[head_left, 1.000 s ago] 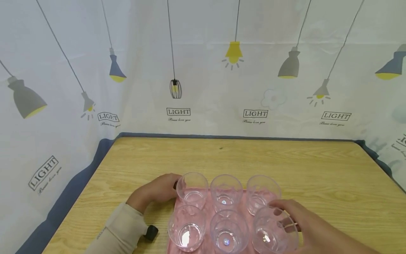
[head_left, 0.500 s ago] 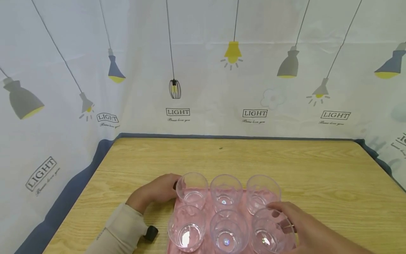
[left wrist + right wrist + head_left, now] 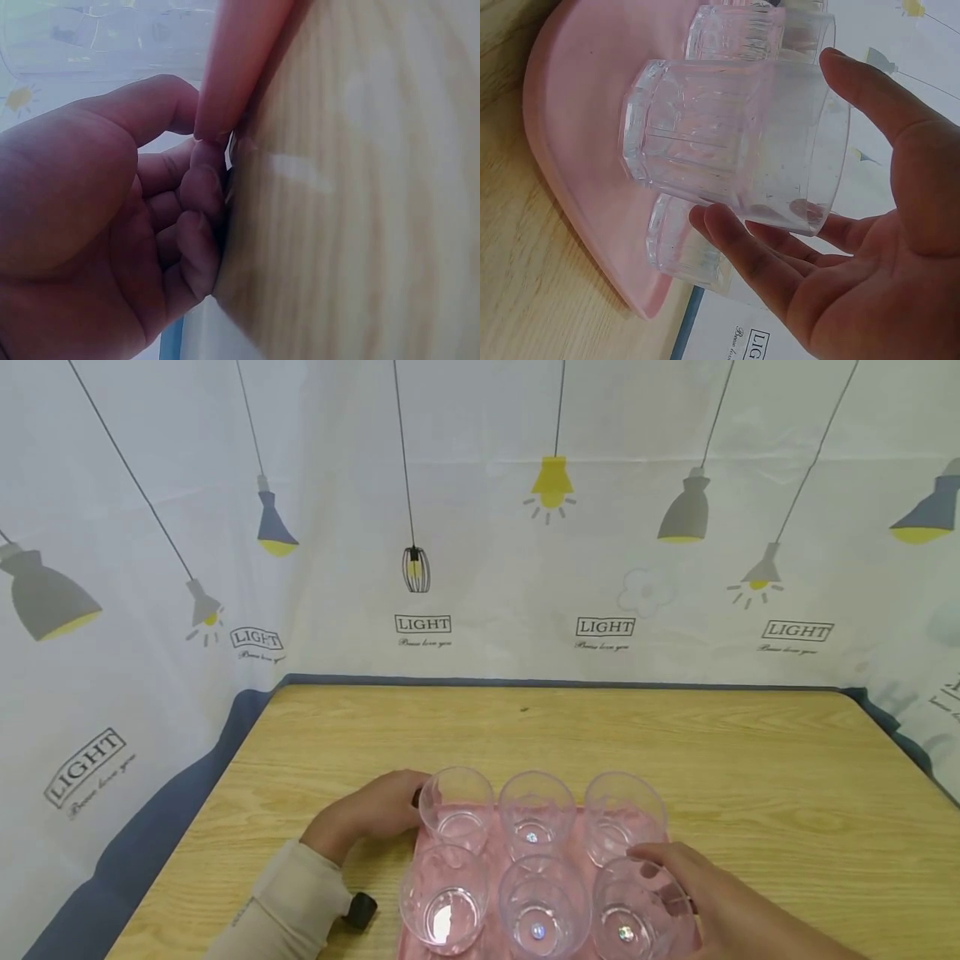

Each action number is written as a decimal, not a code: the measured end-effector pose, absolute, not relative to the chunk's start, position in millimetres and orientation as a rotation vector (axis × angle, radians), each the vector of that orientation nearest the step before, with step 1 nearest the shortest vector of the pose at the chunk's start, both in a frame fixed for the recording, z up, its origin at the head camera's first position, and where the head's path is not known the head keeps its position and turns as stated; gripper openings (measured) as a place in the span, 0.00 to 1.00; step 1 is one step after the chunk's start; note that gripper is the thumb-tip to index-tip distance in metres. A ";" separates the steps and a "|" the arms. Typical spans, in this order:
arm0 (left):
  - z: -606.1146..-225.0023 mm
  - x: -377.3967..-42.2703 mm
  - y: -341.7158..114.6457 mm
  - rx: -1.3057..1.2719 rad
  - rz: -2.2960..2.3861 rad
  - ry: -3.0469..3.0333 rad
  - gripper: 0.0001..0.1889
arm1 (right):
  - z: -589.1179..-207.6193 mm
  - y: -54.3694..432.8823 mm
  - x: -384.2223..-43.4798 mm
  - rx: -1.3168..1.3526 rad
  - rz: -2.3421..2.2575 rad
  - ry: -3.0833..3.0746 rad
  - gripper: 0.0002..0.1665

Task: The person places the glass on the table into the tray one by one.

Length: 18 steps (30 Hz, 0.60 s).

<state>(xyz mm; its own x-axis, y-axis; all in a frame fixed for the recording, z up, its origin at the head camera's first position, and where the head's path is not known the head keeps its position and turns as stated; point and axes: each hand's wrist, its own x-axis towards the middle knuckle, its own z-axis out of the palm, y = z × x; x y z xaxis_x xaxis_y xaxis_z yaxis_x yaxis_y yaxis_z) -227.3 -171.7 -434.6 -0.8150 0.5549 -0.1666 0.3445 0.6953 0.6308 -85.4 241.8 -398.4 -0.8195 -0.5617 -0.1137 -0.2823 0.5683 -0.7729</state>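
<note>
On a pink tray, clear tumblers stand upright in two rows. My left hand is at the tray's far left corner; in the left wrist view its thumb lies against the rim and its curled fingers sit below. At the front right, my right hand holds a clear tumbler between thumb and fingers. Seen from the right wrist, this tumbler has its faceted base on the tray, the thumb near its lip and fingertips on the opposite side.
A wooden table carries the tray. Behind it hangs a pale curtain printed with lamps. A black knob-like piece sticks out by the left sleeve. Neighbouring tumblers stand close to the held one.
My right hand has shifted slightly left with the front right tumbler, bringing it nearer the front middle one. My left hand stays at the tray corner.
</note>
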 end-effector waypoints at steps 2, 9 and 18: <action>-434.6 -226.9 -172.1 0.699 0.854 2.559 0.07 | -399.3 241.8 -84.4 -0.677 -1.121 2.449 0.56; -433.6 -226.5 -172.8 0.690 0.851 2.565 0.06 | -410.0 242.7 -84.9 -0.853 -1.155 2.500 0.58; -434.5 -229.2 -173.6 0.709 0.855 2.574 0.05 | -404.1 241.7 -81.4 -0.753 -1.042 2.560 0.52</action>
<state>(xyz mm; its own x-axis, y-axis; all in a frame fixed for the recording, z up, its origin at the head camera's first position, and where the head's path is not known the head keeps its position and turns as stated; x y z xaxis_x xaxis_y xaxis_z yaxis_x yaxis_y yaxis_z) -229.2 -173.6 -434.5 -0.8191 0.5524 -0.1547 0.3499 0.6948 0.6283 -81.4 241.7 -404.1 -0.8264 -0.5603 -0.0566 -0.3615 0.6048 -0.7096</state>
